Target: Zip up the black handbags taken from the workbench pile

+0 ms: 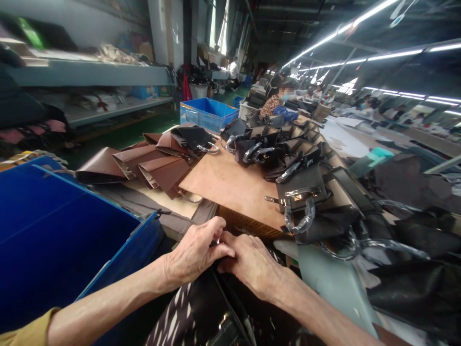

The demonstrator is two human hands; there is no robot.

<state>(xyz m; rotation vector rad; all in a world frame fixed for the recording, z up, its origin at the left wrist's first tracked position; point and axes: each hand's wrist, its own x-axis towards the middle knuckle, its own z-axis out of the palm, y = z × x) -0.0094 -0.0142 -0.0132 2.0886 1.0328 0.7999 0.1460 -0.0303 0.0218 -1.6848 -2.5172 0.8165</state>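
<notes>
A black handbag [225, 310] with gold-coloured metal fittings rests on my lap, against dark clothing with white flecks. My left hand [198, 250] and my right hand [252, 259] meet above its top edge. The left thumb and fingers are pinched together, touching the right fingertips; whatever lies in that pinch is hidden. The right fingers curl down over the upper edge of the bag, their tips partly hidden. Beyond my hands is a brown board [234, 180]. A finished-looking black handbag [304, 192] with a plastic-wrapped handle stands at its right edge.
A large blue bin [65, 240] stands close on my left. Brown bag pieces [163, 166] lie in a pile behind it. Many black bags spread along the right side. Farther off are another blue crate [209, 113], a shelf [108, 74], and a person [272, 103] at work.
</notes>
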